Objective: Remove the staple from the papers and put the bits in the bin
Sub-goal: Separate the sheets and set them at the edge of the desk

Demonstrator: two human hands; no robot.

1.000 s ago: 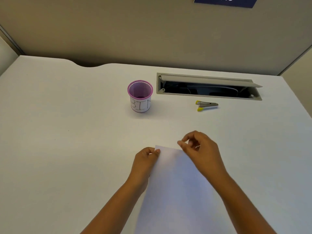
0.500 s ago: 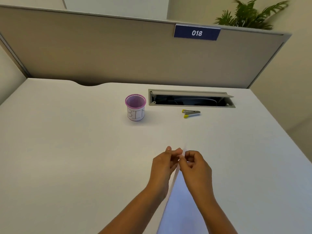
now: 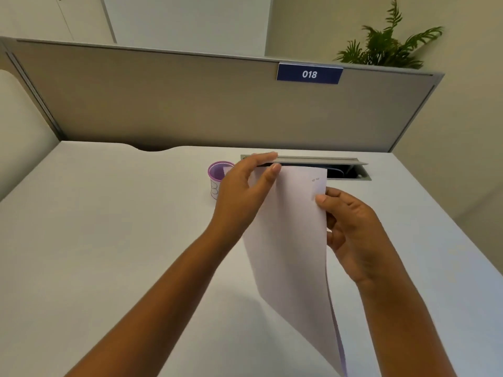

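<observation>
Bin (image 3: 217, 180): purple-rimmed mesh cup, upright on the white surface (image 3: 109, 240), left of the papers, its right side hidden by the left hand.

Left hand (image 3: 239, 194): raised above the surface. Grip closed on the top left corner of the papers, thumb (image 3: 268, 174) on the near face, fingers along the top edge and behind.

Papers (image 3: 291, 240): white sheets held up off the surface between both hands, near face toward the camera. Long axis runs from the top edge, in front of the cable tray, down and toward the person; the lower end curves to the right and leaves the frame at the bottom. A second sheet edge shows along the lower right side.

Staple (image 3: 315, 180): two small marks side by side near the top right corner of the papers, lying roughly parallel to the top edge. Whether they are staple legs or holes cannot be told.

Right hand (image 3: 353, 232): grip closed on the right edge of the papers just below the staple, thumb (image 3: 321, 199) on the near face, fingers behind.

Cable tray (image 3: 351, 172): open slot in the surface, behind the papers.

Rear: grey partition (image 3: 190, 104) carrying a blue "018" plate (image 3: 309, 74); a plant (image 3: 386, 47) behind it, at right.
</observation>
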